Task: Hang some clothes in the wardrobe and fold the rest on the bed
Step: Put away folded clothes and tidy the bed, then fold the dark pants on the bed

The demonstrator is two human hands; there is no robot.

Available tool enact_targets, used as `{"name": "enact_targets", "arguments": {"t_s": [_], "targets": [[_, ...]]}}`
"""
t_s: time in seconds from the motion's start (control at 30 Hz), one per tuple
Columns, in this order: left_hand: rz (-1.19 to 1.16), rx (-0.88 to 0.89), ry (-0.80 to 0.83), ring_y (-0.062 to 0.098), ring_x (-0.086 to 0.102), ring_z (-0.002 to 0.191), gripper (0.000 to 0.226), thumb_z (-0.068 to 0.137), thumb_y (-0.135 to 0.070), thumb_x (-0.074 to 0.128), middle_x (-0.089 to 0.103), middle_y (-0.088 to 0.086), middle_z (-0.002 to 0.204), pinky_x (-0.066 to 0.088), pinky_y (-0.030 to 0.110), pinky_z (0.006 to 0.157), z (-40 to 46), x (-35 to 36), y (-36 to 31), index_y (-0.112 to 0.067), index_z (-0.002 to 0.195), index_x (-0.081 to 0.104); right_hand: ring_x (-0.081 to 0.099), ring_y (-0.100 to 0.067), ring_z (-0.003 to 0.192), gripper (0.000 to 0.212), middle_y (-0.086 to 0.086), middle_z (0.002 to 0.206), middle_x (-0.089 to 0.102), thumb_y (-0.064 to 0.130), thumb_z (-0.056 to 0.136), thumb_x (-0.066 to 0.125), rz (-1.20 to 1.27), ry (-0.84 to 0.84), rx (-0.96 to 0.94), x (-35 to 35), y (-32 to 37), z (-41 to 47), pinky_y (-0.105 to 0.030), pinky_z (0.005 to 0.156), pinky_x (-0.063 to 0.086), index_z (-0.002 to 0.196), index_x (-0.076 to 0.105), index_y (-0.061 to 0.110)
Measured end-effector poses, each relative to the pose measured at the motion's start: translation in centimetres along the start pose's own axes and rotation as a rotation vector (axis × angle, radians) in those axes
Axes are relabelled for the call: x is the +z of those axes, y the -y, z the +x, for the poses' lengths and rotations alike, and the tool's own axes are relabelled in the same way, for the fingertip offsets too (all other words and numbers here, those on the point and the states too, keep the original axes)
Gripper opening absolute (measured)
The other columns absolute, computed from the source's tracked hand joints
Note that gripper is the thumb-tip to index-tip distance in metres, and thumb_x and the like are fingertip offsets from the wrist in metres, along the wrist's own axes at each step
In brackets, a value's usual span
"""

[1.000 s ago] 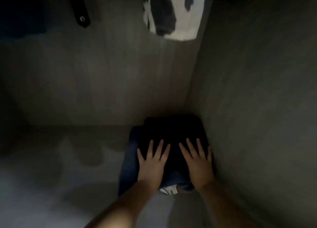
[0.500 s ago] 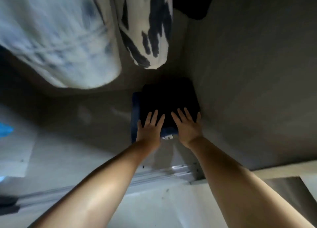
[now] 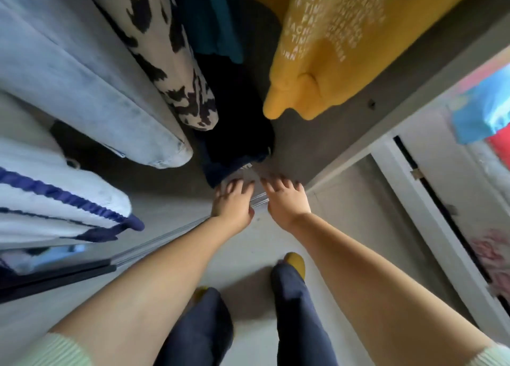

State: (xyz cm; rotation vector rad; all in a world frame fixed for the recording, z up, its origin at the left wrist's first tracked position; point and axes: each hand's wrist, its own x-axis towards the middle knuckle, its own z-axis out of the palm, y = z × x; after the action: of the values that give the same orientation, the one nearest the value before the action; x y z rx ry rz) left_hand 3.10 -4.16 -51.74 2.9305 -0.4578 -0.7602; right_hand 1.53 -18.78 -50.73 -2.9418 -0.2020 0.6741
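While the view is tipped steeply downward, two legs in dark trousers (image 3: 298,305) with yellow footwear are seen nearest. Beyond them, the left hand (image 3: 231,201) and the right hand (image 3: 285,197) are held side by side at the wardrobe's floor edge, fingers loosely spread and nothing gripped. Just past the fingertips, a folded dark stack of clothes (image 3: 234,142) is set in the wardrobe's right corner. Above it are hung a yellow printed garment (image 3: 325,48), a black-and-white patterned one (image 3: 171,62) and pale denim (image 3: 82,90).
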Motion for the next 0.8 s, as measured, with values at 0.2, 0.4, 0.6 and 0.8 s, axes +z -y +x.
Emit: {"name": "enact_targets", "arguments": {"t_s": [0.2, 0.4, 0.6, 0.8], "targets": [[0.064, 0.133, 0.004, 0.022, 0.02, 0.142, 0.063, 0.094, -0.035, 0.046, 0.022, 0.002, 0.155, 0.015, 0.047, 0.115, -5.7, -6.7, -1.8, -0.025, 0.15, 0.02, 0.021, -0.026, 0.143, 0.057, -0.005, 0.156, 0.022, 0.02, 0.097, 0.043, 0.079, -0.039, 0.168, -5.3, 1.3, -8.0, -0.041, 0.109, 0.03, 0.15, 0.023, 0.019], [0.32, 0.499, 0.001, 0.018, 0.013, 0.146, 0.06, 0.098, -0.037, 0.037, 0.016, 0.002, 0.159, 0.008, 0.045, 0.117, -13.3, -10.8, -4.8, -0.024, 0.153, 0.015, 0.034, -0.028, 0.134, 0.054, -0.006, 0.147, 0.035, 0.018, 0.094, 0.049, 0.196, -0.098, 0.465, -8.9, 1.4, -19.5, -0.04, 0.101, 0.037, 0.145, 0.031, 0.02], [0.345, 0.665, -0.076, 0.018, 0.016, 0.144, 0.062, 0.097, -0.039, 0.038, 0.02, 0.003, 0.157, 0.014, 0.045, 0.116, -15.4, -14.6, -13.1, -0.023, 0.152, 0.014, 0.041, -0.029, 0.125, 0.048, -0.007, 0.139, 0.042, 0.015, 0.093, 0.042, 0.289, -0.157, 0.706, -11.1, -2.6, -28.8, -0.039, 0.094, 0.04, 0.141, 0.035, 0.018], [0.341, 0.808, -0.13, 0.018, 0.016, 0.145, 0.063, 0.097, -0.039, 0.04, 0.02, 0.004, 0.158, 0.014, 0.045, 0.117, -18.4, -15.3, -27.9, -0.023, 0.153, 0.014, 0.043, -0.029, 0.124, 0.051, -0.008, 0.138, 0.043, 0.014, 0.095, 0.041, 0.299, -0.244, 0.861, -11.3, -10.5, -39.1, -0.039, 0.091, 0.041, 0.145, 0.03, 0.02]]}}
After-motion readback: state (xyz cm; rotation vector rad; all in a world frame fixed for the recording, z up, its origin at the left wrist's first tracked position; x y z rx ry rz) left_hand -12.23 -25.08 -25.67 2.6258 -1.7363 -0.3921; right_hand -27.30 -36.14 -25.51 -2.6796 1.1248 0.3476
